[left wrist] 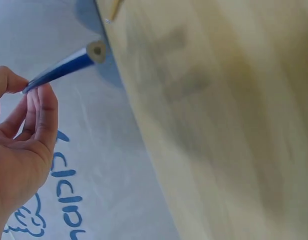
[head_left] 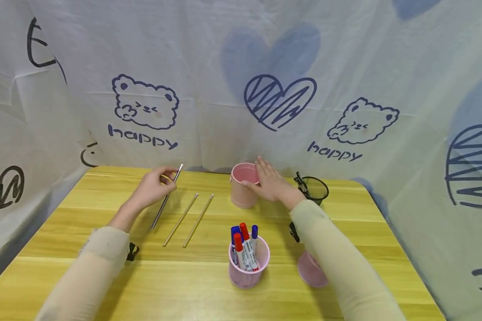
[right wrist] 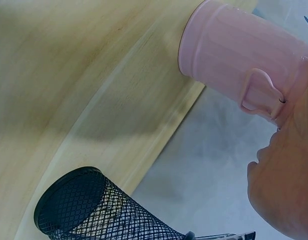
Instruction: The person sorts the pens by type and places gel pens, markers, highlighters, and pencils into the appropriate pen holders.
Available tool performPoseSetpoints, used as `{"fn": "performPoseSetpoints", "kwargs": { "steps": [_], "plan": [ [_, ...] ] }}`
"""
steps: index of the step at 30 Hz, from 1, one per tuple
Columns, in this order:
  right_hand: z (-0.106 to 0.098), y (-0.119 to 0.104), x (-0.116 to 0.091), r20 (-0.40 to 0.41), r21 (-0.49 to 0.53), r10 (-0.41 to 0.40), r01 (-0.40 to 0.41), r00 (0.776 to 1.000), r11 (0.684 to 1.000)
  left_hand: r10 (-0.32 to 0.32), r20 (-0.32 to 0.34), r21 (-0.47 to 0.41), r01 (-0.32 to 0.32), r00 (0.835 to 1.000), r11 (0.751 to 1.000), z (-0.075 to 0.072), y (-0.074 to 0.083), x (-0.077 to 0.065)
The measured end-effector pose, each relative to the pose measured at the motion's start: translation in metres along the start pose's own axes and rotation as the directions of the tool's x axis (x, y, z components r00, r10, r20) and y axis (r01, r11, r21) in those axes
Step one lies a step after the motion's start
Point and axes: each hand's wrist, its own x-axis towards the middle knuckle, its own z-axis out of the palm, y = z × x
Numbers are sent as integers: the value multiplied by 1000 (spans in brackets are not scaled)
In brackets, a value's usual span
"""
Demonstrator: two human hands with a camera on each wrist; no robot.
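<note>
My left hand [head_left: 157, 186] pinches a dark pencil [head_left: 167, 199] near its upper end, between thumb and fingers. The pencil tilts, its lower end toward me. In the left wrist view this pencil [left wrist: 68, 66] looks blue, with a flat, unsharpened wooden end. Two gold-coloured pencils [head_left: 180, 220] lie side by side on the table just right of it. My right hand [head_left: 274, 185] rests against the rim of an upright pink bucket [head_left: 243, 196], fingers straight at its right side and thumb across the front rim. A looped handle shows on the bucket [right wrist: 234, 55] in the right wrist view.
A pink cup [head_left: 245, 280] holding several red- and blue-capped markers stands at the table's front middle. Another pink container [head_left: 311, 269] is partly hidden under my right forearm. A black mesh pen holder [head_left: 316, 189] with black items stands right of the bucket. Printed cloth [head_left: 209, 133] hangs behind the table.
</note>
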Motion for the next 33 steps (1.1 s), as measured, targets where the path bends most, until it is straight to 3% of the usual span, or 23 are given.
{"fn": "performPoseSetpoints", "kwargs": {
  "steps": [6,11,21,25,33],
  "plan": [
    [1,0,0,-11,3,5,-5,1000,1000,36,-77,-98,-43,996,994,5,19,3],
    [0,0,0,-11,1,2,-2,1000,1000,58,-121,-213,-83,991,974,9,40,6],
    [1,0,-1,-14,7,-10,10,1000,1000,137,-194,-387,-204,971,899,22,82,17],
    [2,0,-1,-21,-3,-16,16,1000,1000,161,-252,-452,-263,954,852,29,96,26],
    [1,1,-1,-15,3,-3,3,1000,1000,177,-372,-504,-358,911,786,40,124,42]
  ]
}}
